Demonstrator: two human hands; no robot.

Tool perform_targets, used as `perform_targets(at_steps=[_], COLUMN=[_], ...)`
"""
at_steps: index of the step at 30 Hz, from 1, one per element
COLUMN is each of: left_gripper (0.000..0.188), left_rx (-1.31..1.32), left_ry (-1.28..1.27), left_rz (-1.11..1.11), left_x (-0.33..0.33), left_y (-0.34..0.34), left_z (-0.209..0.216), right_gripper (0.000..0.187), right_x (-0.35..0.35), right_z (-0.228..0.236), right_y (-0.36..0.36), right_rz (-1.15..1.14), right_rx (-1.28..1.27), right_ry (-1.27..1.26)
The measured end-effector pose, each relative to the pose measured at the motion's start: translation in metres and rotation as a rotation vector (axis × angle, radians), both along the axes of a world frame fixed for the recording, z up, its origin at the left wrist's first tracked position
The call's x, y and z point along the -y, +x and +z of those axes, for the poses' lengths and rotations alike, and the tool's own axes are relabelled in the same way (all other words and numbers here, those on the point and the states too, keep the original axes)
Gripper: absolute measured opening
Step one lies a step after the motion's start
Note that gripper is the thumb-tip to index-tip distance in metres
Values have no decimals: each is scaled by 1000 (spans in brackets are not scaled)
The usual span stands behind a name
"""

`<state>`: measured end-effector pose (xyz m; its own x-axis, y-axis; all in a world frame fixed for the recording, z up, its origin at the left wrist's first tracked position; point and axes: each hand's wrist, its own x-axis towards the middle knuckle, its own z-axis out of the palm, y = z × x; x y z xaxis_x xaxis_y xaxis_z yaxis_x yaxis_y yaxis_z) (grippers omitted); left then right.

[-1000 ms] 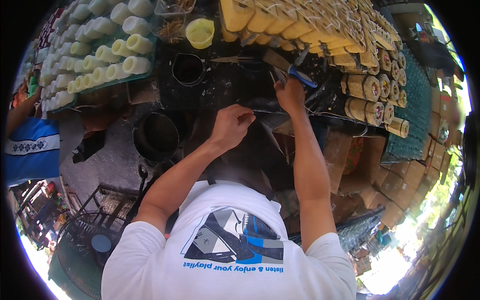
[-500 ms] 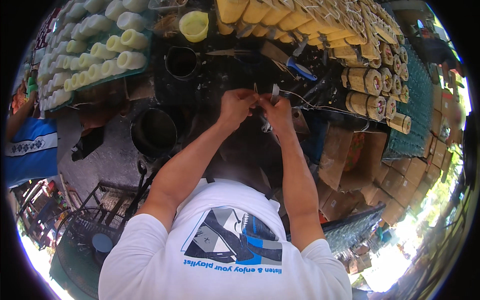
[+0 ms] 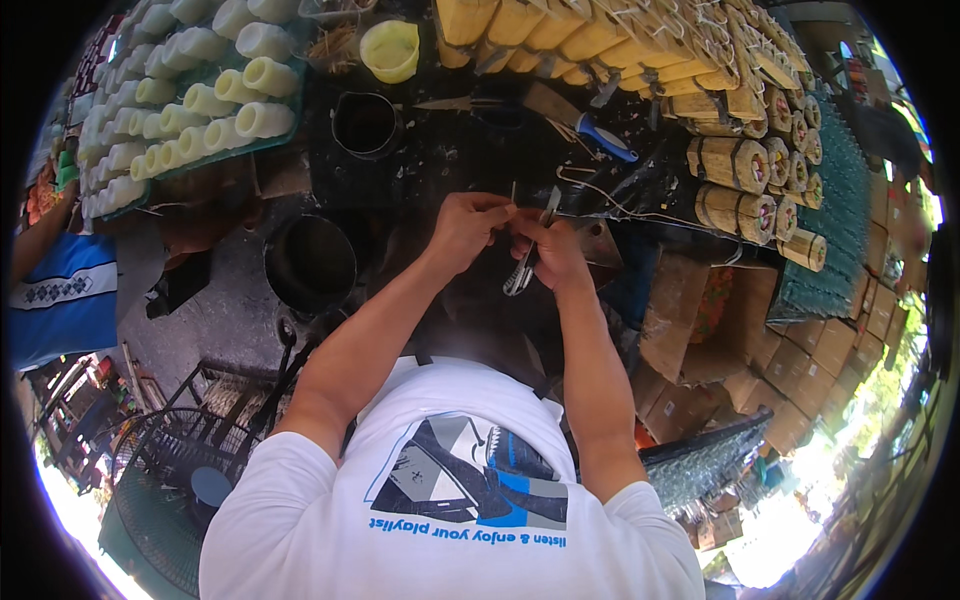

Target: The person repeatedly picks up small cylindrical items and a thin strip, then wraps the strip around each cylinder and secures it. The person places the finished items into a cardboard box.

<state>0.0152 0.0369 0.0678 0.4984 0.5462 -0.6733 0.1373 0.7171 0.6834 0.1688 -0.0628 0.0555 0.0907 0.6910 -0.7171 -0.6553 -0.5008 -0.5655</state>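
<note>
My left hand (image 3: 464, 234) is closed, pinching a thin, pale, stick-like piece (image 3: 514, 189) between thumb and fingertips; its kind is too small to make out. My right hand (image 3: 556, 251) is wrapped around a utility knife (image 3: 519, 275), whose blade points up and away from me past the index finger. The fingertips of both hands nearly meet over the near edge of the dark table. Just beyond the right hand, a thin white string (image 3: 612, 203) lies loosely curled on the table.
Bamboo tubes (image 3: 730, 163) are stacked far right, and pale wax cups (image 3: 263, 120) sit in rows far left. A blue-handled tool (image 3: 607, 139), a dark pot (image 3: 366, 126) and a yellow tub (image 3: 389, 52) lie beyond my hands. A cardboard box (image 3: 668, 318) stands at right, a fan (image 3: 165, 490) at lower left.
Both hands have come slightly toward me. The right wrist has turned, so more of the knife's handle shows. More of the string's curled end is visible on the table.
</note>
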Motion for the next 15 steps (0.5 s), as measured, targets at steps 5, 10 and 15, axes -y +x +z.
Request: perform_targets(at_steps=[5,10,15], left_gripper=[19,20,22], left_rx=[-278,-338,-275], left_ry=[316,397,528], left_rz=[-98,-78,-9], left_x=[27,34,42], left_y=[-4,4,0], left_z=[-33,-40,-53], right_gripper=[18,21,32], right_x=[17,7,4], right_z=[-16,10,8], right_y=[-17,-34,-48], right_rz=[151,453,543], right_rx=[356,1372,1449], right_ry=[-106,111,71])
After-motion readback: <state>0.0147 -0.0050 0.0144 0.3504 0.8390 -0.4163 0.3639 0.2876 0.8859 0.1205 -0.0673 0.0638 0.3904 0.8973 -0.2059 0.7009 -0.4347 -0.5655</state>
